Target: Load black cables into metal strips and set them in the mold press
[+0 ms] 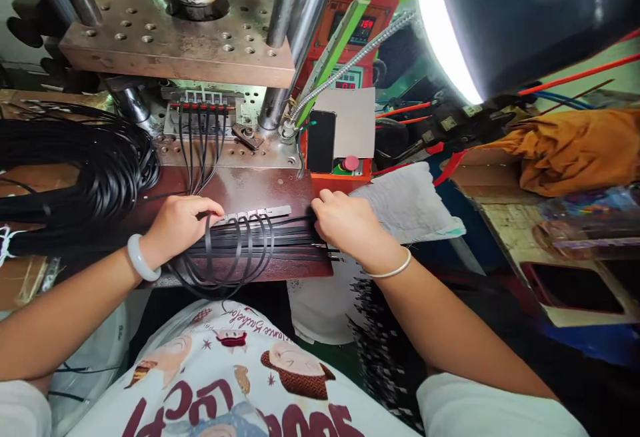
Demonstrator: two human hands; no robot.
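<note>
My left hand [183, 225] pinches a black cable beside the left end of a narrow metal strip fixture [257, 213]. Several black cables sit across this strip and curve down in loops [239, 250] toward me. At the right edge of the brown board [295, 191], my right hand [346, 227] is closed, thumb and fingers together, by the ends of a flat bundle of black cables [295, 231]; what it grips is hidden. In the press, a second metal fixture [203, 99] holds several cables that hang forward onto the board.
The press's thick upper plate [180, 63] hangs over the back fixture between steel columns. A large cable coil [107, 177] lies left. A phone [321, 142] and red button [351, 163] are on the orange control box, near a grey cloth [405, 203]. A lamp [450, 30] overhangs the right.
</note>
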